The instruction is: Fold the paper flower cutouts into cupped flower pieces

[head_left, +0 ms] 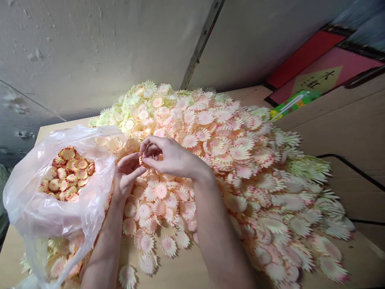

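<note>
Item: one curled floret (140, 160), pinched in my right fingers (153, 163) beside the bag; left fingers (129, 159) close against it (grip unclear).
Bagged, apparently done: many curled florets (81, 174) in the plastic bag (27, 196).
Outstanding, seemingly: larger heap of flatter florets (240, 152), table (168, 273).

free: near bench strip (176, 273) between forearms (218, 228) | left: plastic bag (98, 216) blocks | far and right: flower pile (239, 152) blocks

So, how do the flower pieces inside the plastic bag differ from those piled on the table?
The bagged pieces look smaller and deeper yellow; the piled pieces look wider and paler. The bagged pieces appear more cupped; many piled pieces lie opened flat. Both are roundish with notched edges, many tipped red or pink.
</note>
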A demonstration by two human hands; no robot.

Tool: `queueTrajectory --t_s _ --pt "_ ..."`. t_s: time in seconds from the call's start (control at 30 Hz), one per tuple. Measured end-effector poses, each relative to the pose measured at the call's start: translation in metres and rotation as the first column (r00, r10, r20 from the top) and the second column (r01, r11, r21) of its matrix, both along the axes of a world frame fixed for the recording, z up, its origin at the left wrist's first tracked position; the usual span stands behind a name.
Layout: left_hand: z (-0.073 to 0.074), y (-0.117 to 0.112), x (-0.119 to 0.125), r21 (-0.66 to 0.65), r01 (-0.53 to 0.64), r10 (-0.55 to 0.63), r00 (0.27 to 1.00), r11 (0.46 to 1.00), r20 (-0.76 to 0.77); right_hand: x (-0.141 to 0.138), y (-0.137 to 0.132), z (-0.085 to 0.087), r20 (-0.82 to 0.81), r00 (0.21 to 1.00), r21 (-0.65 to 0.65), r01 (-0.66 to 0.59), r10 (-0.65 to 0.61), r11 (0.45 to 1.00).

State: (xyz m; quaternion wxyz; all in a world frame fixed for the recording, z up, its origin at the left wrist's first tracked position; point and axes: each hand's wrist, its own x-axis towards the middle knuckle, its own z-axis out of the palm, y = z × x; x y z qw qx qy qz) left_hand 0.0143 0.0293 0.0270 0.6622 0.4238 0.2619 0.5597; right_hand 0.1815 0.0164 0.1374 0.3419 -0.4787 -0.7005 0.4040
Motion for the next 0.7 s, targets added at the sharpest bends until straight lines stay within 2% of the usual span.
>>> queueTrajectory --t_s 0.17,0.27,0.47,0.7 --pt "-0.001 0.0011 -0.0007 0.039 0.006 -0.005 1.0 0.999 -0.012 -0.0001 -0.0001 -0.0017 0.003 1.0 0.048 0.028 -0.028 0.998" --pt "0.0005 0.0017 0.0003 0.055 -0.029 0.029 0.999 0.998 0.016 -0.0006 0.0 -0.0025 0.012 0.999 0.064 0.03 -0.031 0.997" --pt "0.004 0.0 0.0022 -0.012 -0.128 0.128 0.991 0.992 0.044 -0.0002 -0.0004 -0.0019 0.04 0.995 0.093 0.085 -0.089 0.992" --pt "0.0007 -0.0015 0.0008 -0.034 -0.152 0.153 0.987 0.988 0.038 0.0001 -0.0001 -0.0021 0.033 0.983 0.176 0.171 -0.18 0.969"
